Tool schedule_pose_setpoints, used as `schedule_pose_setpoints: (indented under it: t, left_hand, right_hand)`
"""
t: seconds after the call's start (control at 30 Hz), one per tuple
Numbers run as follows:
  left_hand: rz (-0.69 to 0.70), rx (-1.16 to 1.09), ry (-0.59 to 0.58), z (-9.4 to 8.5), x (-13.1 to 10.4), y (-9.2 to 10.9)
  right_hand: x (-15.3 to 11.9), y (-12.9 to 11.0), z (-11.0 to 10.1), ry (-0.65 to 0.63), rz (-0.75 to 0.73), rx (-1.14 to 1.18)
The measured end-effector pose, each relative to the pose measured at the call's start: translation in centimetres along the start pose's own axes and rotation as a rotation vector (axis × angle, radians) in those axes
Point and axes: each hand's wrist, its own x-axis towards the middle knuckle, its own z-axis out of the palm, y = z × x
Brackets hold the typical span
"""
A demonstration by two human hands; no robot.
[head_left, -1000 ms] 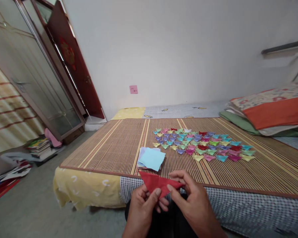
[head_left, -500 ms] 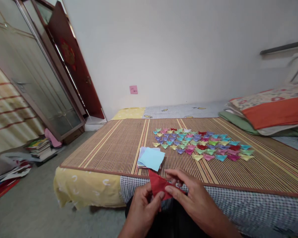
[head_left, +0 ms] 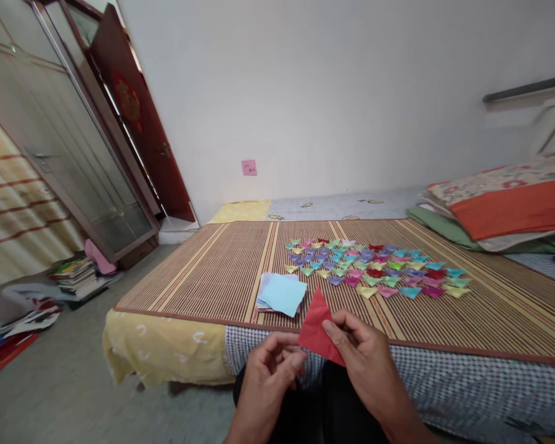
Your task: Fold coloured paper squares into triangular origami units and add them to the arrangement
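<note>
My right hand (head_left: pixel 363 348) pinches a red folded sheet of paper (head_left: pixel 319 330) between thumb and fingers, gripping its right side. The paper stands as a triangle with its point upward, above my lap. My left hand (head_left: pixel 271 373) is at the paper's lower left corner, index finger stretched to the edge, thumb apart from it; whether the fingertip touches is hard to tell. Just beyond lies a stack of square paper sheets (head_left: pixel 283 295), light blue on top. To its right, several rows of small folded paper pieces (head_left: pixel 374 271) in many colours lie on the mat.
A striped woven mat (head_left: pixel 203 265) covers the bed, with a checked sheet (head_left: pixel 444 382) hanging over the front edge. Folded bedding (head_left: pixel 513 203) is piled at the right. On the floor at left are stacked books (head_left: pixel 74 274), near a glazed door (head_left: pixel 87 142).
The red paper has turned point upward and shifted right, now held by my right hand. My left hand has released its pinch and sits at the paper's left corner.
</note>
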Motion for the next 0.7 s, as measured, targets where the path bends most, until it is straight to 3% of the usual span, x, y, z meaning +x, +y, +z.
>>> schedule_pose_setpoints:
  t: [0.17, 0.33, 0.47, 0.7]
  left_hand:
    - [-0.040, -0.114, 0.012, 1.2, 0.2, -0.4]
    - [-0.144, -0.412, 0.015, 0.8, 0.6, -1.1]
    - [-0.230, -0.584, -0.088, 0.9, 0.7, -0.9]
    - [-0.360, -0.691, -0.055, 1.1, 0.5, -1.1]
  right_hand:
    - [-1.0, 0.1, 1.3, -0.123, 0.008, 0.017]
    - [-1.0, -0.6, 0.8, -0.203, -0.013, -0.006]
    - [-0.7, -1.0, 0.4, -0.196, 0.018, 0.066]
    - [-0.6, -0.9, 0.8, -0.233, 0.033, 0.124]
